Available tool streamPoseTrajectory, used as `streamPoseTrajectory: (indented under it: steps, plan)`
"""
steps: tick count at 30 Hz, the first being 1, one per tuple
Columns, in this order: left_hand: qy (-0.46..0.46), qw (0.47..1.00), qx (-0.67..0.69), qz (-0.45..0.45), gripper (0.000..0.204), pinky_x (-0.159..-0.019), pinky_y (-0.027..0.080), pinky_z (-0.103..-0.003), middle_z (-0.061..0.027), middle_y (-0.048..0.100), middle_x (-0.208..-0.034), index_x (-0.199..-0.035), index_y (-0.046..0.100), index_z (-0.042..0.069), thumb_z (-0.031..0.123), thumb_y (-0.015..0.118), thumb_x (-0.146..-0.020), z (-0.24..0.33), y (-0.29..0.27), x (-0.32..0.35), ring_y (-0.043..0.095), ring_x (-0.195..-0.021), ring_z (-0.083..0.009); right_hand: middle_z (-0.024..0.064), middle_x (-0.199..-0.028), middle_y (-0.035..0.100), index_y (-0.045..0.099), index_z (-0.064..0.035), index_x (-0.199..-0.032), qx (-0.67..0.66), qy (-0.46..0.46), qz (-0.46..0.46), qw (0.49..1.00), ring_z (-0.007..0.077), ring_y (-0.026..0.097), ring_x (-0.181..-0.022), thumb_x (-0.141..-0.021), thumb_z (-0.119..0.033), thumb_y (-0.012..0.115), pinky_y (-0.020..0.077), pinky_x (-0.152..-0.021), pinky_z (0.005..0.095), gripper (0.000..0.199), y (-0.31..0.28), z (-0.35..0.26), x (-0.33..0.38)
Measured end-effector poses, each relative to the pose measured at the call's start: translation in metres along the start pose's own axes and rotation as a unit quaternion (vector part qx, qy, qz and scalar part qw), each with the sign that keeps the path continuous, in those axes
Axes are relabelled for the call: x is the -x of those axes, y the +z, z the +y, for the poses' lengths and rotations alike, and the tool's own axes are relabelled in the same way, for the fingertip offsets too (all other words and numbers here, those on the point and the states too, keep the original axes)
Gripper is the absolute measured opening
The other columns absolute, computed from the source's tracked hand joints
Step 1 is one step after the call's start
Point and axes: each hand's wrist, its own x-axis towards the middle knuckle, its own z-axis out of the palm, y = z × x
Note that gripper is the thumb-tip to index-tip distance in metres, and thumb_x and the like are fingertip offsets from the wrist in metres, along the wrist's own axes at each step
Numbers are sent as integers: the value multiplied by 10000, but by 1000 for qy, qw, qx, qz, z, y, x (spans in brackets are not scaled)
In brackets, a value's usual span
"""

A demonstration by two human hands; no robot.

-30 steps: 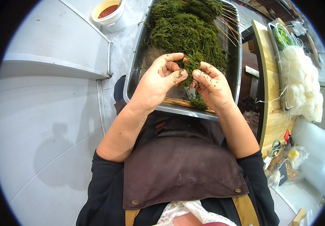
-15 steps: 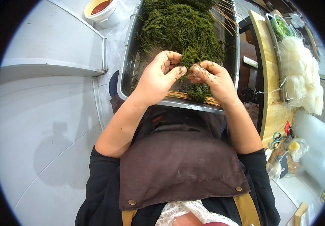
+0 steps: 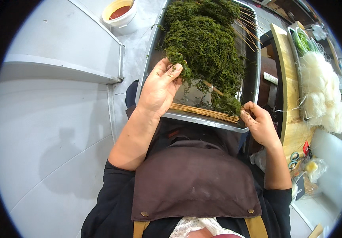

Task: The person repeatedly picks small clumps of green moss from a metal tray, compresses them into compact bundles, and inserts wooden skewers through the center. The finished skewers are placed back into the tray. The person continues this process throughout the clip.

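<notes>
My left hand (image 3: pixel 164 88) is closed, thumb against fingers, on a clump of dark green seaweed (image 3: pixel 178 59) at the left side of the metal tray (image 3: pixel 146 75). At the tray's near right corner, my right hand (image 3: pixel 259 121) pinches the near end of a thin bamboo skewer (image 3: pixel 214 88) with a bunch of seaweed around it. Part of that skewer shows bare; its far end is hidden. A large heap of seaweed (image 3: pixel 206 39) fills the far part of the tray. Several bare skewers (image 3: pixel 202 112) lie along the near edge. Bits of seaweed stick to my fingers.
More skewer ends (image 3: pixel 248 25) poke out at the heap's far right. A white bucket of reddish liquid (image 3: pixel 120 16) stands at far left. On the right, a wooden table (image 3: pixel 292 115) bears bundles of white noodle-like strands (image 3: pixel 319 87), greens (image 3: pixel 302 41) and scissors (image 3: pixel 294 158).
My hands have moved apart: the left outward with seaweed, the right toward the tray's near right corner. A bare stretch of skewer now shows between them. The whole view has shifted slightly.
</notes>
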Motion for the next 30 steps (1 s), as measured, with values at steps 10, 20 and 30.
streamPoseTrajectory:
  steps: [10, 20, 30]
  plan:
    - [68, 996, -63, 8, 321, -972, 487, -286, -32, 654, -1243, -1328, 558, 98, 22, 616, -1022, 4, 22, 14, 621, -1124, -123, -41, -771, 547, 605, -30, -1042, -150, -41, 9, 988, 41, 486, -673, -1051, -107, 618, 425, -622, 215, 79, 44, -20, 0]
    - [126, 982, -139, 1, 411, -969, 500, -267, -28, 605, -1183, -1363, 522, 35, 41, 696, -991, -1, 22, 13, 587, -1069, -103, -41, -756, 543, 603, -35, -1005, -115, 6, -15, 993, 45, 497, -643, -1058, -108, 604, 424, -593, 215, 90, 40, -28, -5]
    - [196, 954, -225, -2, 408, -980, 503, -269, -38, 606, -1186, -1353, 520, 29, -8, 686, -983, -7, 21, 15, 595, -1091, -108, -33, -695, 539, 633, -16, -975, -91, 33, -25, 995, 53, 498, -625, -1032, -132, 633, 431, -578, 245, 129, 33, -36, -9]
